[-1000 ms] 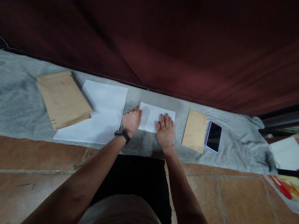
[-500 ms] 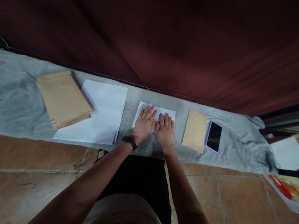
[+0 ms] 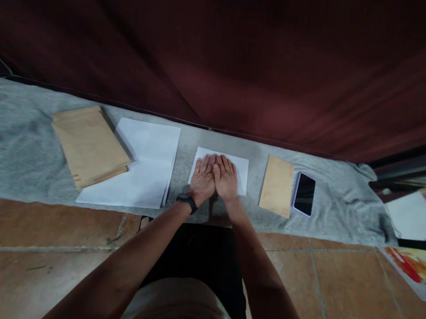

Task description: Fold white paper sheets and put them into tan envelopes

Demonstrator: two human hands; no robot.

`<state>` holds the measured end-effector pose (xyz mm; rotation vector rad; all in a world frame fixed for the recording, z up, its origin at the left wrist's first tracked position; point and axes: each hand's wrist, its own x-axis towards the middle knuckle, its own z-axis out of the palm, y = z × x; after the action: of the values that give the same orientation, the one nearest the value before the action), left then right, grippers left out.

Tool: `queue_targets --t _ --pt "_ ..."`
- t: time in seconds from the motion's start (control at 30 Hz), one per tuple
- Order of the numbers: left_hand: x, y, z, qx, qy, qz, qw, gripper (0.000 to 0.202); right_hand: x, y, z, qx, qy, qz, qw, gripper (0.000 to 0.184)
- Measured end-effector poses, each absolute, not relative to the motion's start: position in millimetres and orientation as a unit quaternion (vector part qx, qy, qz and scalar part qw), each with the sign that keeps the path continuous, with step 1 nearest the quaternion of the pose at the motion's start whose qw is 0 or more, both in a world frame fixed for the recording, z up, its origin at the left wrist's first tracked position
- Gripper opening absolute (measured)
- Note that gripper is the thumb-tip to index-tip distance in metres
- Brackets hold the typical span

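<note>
A small white sheet of paper (image 3: 241, 177), apparently folded, lies on the grey cloth in front of me. My left hand (image 3: 204, 177) rests flat on its left half, fingers stretched out, a dark band on the wrist. Against it, my right hand (image 3: 227, 177) lies flat too, its thumb side touching or slightly overlapping the left. Both palms cover the paper's middle. To the right is a single brown envelope (image 3: 277, 186). On the left, a stack of brown envelopes (image 3: 89, 146) partly covers a pile of larger white sheets (image 3: 148, 166).
A phone (image 3: 304, 194) lies right of the single envelope. The grey cloth (image 3: 344, 206) covers a long narrow surface. Behind it hangs a dark red curtain (image 3: 228, 60). Tiled floor (image 3: 66, 233) shows below, and a colourful printed sheet (image 3: 420, 270) is at far right.
My right hand has slid left across the paper until it meets my left hand. The right end of the paper is now uncovered. My left hand has hardly moved.
</note>
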<state>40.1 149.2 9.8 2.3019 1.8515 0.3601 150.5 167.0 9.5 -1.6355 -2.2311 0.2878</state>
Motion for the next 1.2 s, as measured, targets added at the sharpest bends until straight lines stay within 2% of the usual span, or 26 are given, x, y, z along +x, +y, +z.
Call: queue_targets --t 0.3,0.53,0.87,1.2 --pt "21.6 156.6 5.2 0.724 0.670 0.149 0.065 0.060 179.4 168.1 4.3 -0.626 -0.766 0.032 0.142 0.054" --pt "6.7 152.3 9.1 0.704 0.693 0.147 0.060 0.065 198.8 159.6 -1.1 -0.659 -0.734 -0.001 0.162 0.058" --pt "49.6 161.4 12.8 0.761 0.624 0.150 0.095 0.061 199.0 159.5 -2.2 -0.665 -0.731 -0.001 0.154 0.059" --pt "19.9 154.5 12.0 0.747 0.648 0.137 0.067 0.061 168.3 178.3 17.4 -0.704 -0.685 0.044 0.183 0.056"
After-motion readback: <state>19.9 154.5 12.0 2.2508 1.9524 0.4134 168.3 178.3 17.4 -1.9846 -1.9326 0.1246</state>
